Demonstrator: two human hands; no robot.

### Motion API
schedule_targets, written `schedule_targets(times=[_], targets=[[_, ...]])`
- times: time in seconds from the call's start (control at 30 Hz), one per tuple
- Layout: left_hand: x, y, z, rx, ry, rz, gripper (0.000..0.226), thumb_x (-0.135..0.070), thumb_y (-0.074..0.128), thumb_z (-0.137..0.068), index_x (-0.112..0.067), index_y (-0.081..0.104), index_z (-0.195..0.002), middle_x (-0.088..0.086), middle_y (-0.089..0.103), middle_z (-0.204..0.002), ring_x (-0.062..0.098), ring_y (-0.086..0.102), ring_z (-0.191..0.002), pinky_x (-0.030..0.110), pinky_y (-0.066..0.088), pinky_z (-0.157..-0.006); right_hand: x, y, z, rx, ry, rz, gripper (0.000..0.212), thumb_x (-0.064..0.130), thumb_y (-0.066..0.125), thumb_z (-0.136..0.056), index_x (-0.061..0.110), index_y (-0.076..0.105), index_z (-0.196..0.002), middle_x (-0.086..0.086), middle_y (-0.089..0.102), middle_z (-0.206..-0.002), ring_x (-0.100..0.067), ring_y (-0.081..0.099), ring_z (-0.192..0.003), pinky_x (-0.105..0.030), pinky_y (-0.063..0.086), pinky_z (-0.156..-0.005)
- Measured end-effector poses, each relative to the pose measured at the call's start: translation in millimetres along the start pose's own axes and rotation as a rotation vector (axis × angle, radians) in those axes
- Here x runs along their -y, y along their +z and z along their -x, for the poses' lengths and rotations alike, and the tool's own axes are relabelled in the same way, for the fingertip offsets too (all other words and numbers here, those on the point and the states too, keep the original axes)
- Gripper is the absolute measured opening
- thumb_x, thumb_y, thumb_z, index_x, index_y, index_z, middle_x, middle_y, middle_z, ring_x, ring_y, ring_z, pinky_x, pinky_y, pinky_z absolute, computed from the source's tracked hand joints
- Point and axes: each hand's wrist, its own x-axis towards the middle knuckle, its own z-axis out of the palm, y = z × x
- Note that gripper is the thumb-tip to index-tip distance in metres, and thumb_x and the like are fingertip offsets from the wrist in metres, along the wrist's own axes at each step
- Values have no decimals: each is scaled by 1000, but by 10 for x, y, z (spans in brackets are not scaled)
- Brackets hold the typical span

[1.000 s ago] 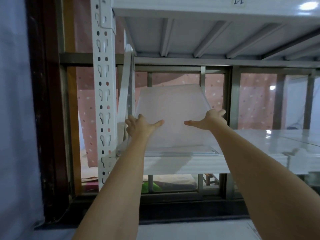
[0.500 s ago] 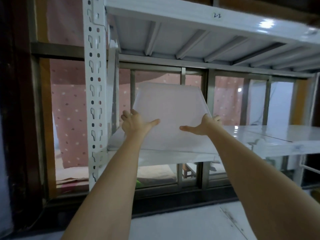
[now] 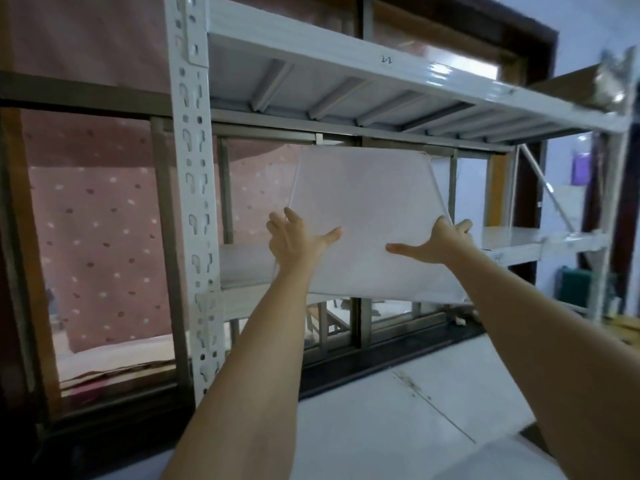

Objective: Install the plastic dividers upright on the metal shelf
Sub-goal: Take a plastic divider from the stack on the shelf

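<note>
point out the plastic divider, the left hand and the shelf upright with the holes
plastic divider (image 3: 367, 202): head view, middle of its face
left hand (image 3: 294, 237): head view, back of hand
shelf upright (image 3: 194, 188): head view, perforated front face

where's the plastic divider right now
In the head view the plastic divider is centre frame, held between the left hand and right hand, tilted in front of the metal shelf, right of the white post.

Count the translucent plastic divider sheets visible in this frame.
1. The translucent white plastic divider sheet is held between the left hand and right hand, in front of the white metal shelf. Others may be out of view.
</note>
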Motion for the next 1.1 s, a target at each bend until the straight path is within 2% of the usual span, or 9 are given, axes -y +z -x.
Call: schedule_targets(times=[0.1, 0.2, 0.3, 0.4, 0.53, 0.67, 0.77, 0.97, 1.1], targets=[[-224, 128, 110, 14, 38, 39, 110, -72, 64, -70, -5, 24, -147, 17, 30, -142, 32, 31, -130, 39, 41, -94, -263, -198, 100, -21, 37, 7, 134, 83, 64, -53, 3, 15, -148, -23, 10, -153, -39, 20, -140, -46, 27, -112], [-474, 304, 241, 41, 75, 90, 112, -72, 65, -68, -4, 24, -148, 19, 29, -143, 33, 30, -131, 41, 41, -94, -553, -384, 234, -56, 87, 33, 129, 80, 64, -58, 4, 13, -149, -22, 10, -153, -38, 16, -142, -45, 30, -109], [-761, 483, 407, 75, 105, 138, 114, -72, 65, -68, -5, 21, -149, 21, 24, -148, 36, 26, -136, 44, 40, -98, -866, -539, 318, -101, 128, 62, 128, 80, 64, -59, 7, 11, -150, -24, 10, -152, -39, 20, -141, -44, 36, -105], [-1118, 686, 635, 142, 150, 183, 115, -72, 65, -69, -4, 18, -150, 22, 21, -151, 35, 24, -138, 44, 38, -101, -1289, -700, 353, -132, 205, 60, 129, 78, 65, -60, 10, 5, -152, -23, 5, -155, -39, 22, -141, -45, 36, -105], [-1550, 967, 941, 242, 214, 194, 120, -74, 61, -70, 0, 12, -151, 24, 17, -153, 36, 20, -140, 44, 35, -105, -1835, -903, 411, -185, 272, 95, 127, 75, 69, -59, 11, 9, -151, -23, 14, -150, -38, 29, -135, -44, 37, -103], [-1966, 1258, 1240, 324, 242, 248, 122, -74, 63, -69, -1, 9, -151, 24, 12, -154, 36, 16, -141, 44, 34, -106, -2404, -1025, 384, -188, 334, 97, 126, 77, 72, -54, 13, 16, -148, -15, 20, -151, -38, 20, -140, -48, 33, -107], [-2249, 1448, 1443, 384, 264, 281, 122, -71, 65, -70, -2, 8, -152, 23, 9, -155, 36, 13, -143, 45, 31, -108, -2780, -1129, 388, -176, 395, 137, 124, 80, 68, -54, 9, 23, -144, -17, 21, -150, -39, 23, -139, -47, 36, -105], [-2757, 1764, 1778, 426, 298, 313, 114, -69, 67, -70, -3, 19, -149, 21, 15, -155, 36, 18, -142, 47, 30, -109, -3424, -1291, 361, -156, 506, 123, 133, 82, 68, -48, 7, 19, -146, -22, 11, -152, -38, 29, -137, -46, 38, -107], [-3043, 2019, 1992, 447, 299, 336, 112, -68, 68, -69, -4, 21, -148, 22, 20, -151, 36, 22, -140, 44, 36, -105, -3793, -1352, 335, -156, 545, 151, 126, 78, 69, -55, 5, 20, -146, -22, 14, -151, -37, 28, -138, -47, 41, -105]])
